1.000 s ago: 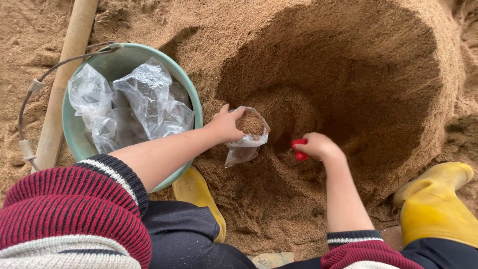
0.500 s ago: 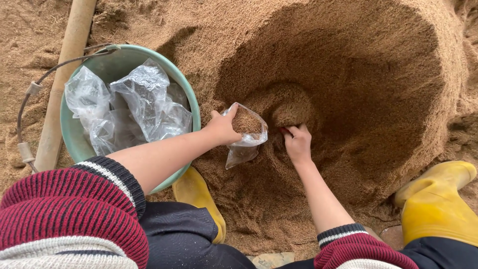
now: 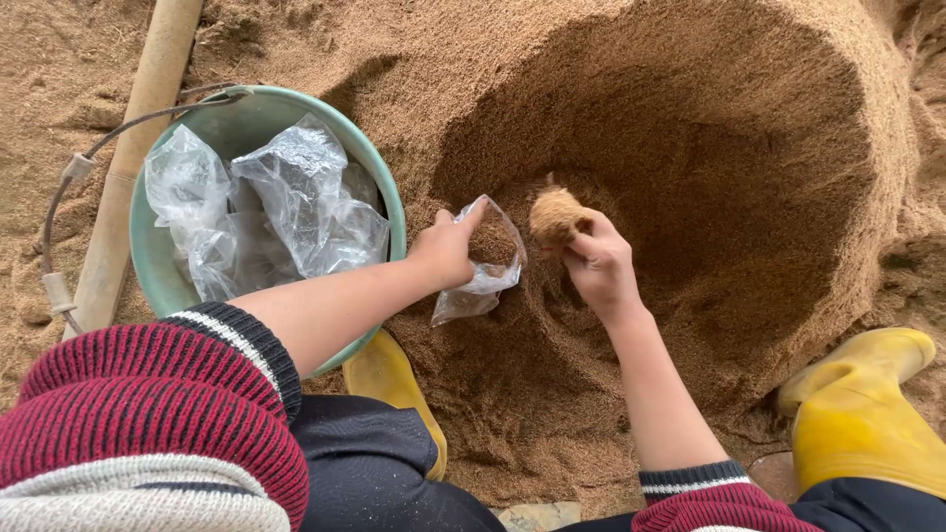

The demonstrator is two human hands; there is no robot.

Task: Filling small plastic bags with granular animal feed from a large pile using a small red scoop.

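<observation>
Head view looks straight down on you crouched at the foot of a scooped-out sawdust heap (image 3: 690, 148), and your left hand (image 3: 448, 251) has the small clear plastic bag (image 3: 483, 266) pinched at its rim, thumb and fingers closed on the film so the mouth gapes toward the hollow. That bag sits between your two hands, partly filled with brown sawdust, its lower end hanging slack against the slope. It looks thin and floppy, the sort of film that collapses unless you keep the rim held, and probably slippery once dust coats it, so the rim edge seems the right place to grip. Light for now, I'd judge, though loose fill will sag the bottom.

Over to your right hand (image 3: 601, 266): it's curled around a heaped load of sawdust (image 3: 557, 215), fingers cupped under and behind it, just beside the bag's mouth. Whether a small scoop sits under that load I can't tell; only the mound shows. The stuff looks dry and crumbly, apt to spill off the edges if you tilt too early.

Both forearms reach forward and down from the striped red cuffs, the left angled across from the green bucket (image 3: 379, 187), the right nearly straight up the frame. That bucket holds more crumpled clear bags (image 3: 286, 207), with a pale wooden pole (image 3: 138, 128) lying alongside, and your yellow boots (image 3: 857, 414) are planted either side.
</observation>
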